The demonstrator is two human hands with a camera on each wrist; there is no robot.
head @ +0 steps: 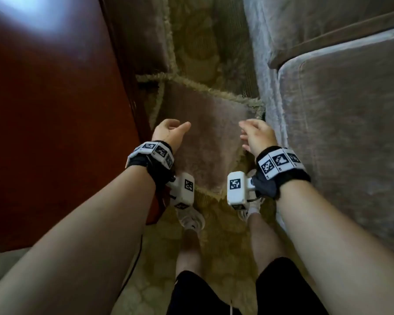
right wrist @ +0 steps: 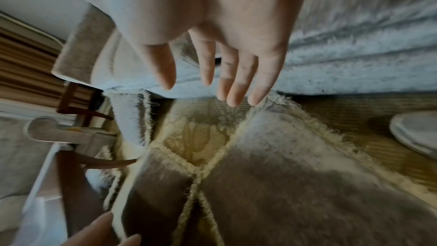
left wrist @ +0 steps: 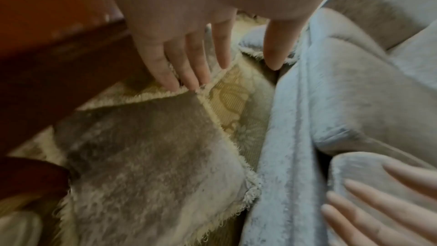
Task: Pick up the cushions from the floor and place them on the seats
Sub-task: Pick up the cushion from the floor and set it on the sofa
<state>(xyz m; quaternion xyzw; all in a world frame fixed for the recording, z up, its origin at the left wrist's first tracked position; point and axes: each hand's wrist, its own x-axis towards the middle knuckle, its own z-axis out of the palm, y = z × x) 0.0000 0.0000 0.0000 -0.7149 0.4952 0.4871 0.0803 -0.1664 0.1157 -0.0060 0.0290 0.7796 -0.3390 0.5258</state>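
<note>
A grey-brown plush cushion (head: 203, 137) with a pale fringed edge lies flat on the patterned carpet between my two hands. A second cushion (head: 143, 35) of the same kind lies beyond it, by the wooden furniture. My left hand (head: 171, 130) hovers over the near cushion's left edge, fingers spread and holding nothing. My right hand (head: 255, 135) hovers over its right edge, beside the sofa, fingers straight and empty. In the left wrist view the left hand's fingertips (left wrist: 189, 81) point down at the cushion's (left wrist: 151, 156) fringed far corner. The right wrist view shows straight fingers (right wrist: 236, 89) just above the cushion (right wrist: 295, 166).
A grey velvet sofa (head: 341, 123) with seat cushions runs along the right. Dark red wooden furniture (head: 55, 123) stands on the left, leaving a narrow strip of yellow-green carpet (head: 205, 48). My feet in white shoes (head: 191, 220) stand just behind the near cushion.
</note>
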